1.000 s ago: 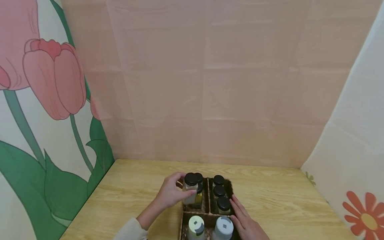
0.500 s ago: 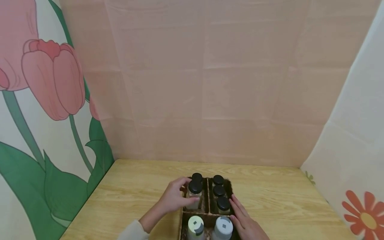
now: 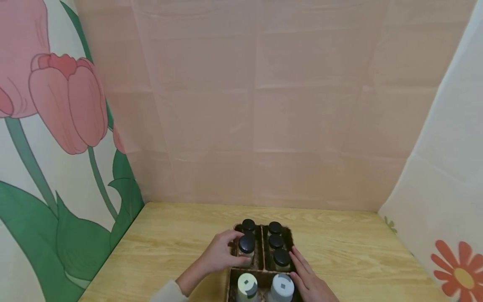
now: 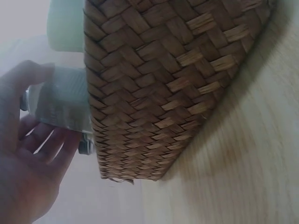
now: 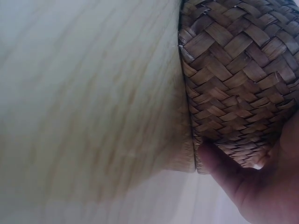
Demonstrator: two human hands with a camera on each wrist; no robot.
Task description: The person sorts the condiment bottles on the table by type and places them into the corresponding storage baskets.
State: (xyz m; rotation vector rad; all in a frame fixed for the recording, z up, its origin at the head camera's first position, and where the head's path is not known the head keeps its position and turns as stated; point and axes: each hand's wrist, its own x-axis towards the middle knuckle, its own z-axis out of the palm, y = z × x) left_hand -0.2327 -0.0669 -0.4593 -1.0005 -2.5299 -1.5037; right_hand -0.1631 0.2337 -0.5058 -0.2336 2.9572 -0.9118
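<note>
A brown woven basket [image 3: 263, 272] with compartments stands near the table's front edge. My left hand [image 3: 222, 253] grips a clear glass jar with a black lid [image 3: 247, 243] between thumb and fingers, upright over the back left compartment. In the left wrist view the jar [image 4: 60, 100] shows partly above the basket's rim; its lower end is hidden by the woven wall [image 4: 149, 79]. With fingers extended, my right hand [image 3: 311, 281] rests along the basket's right side. The right wrist view shows that hand [image 5: 261, 186] touching the woven wall [image 5: 233, 84].
Another black-lidded jar [image 3: 248, 225] stands at the back of the left compartment. Three black-lidded jars [image 3: 276, 241] line the right one. Two white-capped bottles [image 3: 283, 286] [image 3: 247, 285] occupy the front compartment. Wood-grain table [image 3: 351, 247] surrounds the basket; a pink cloth [image 3: 256, 126] hangs behind.
My left hand has brought the held jar toward me and down into the back left compartment, in front of the jar behind it. The right hand has stayed against the basket.
</note>
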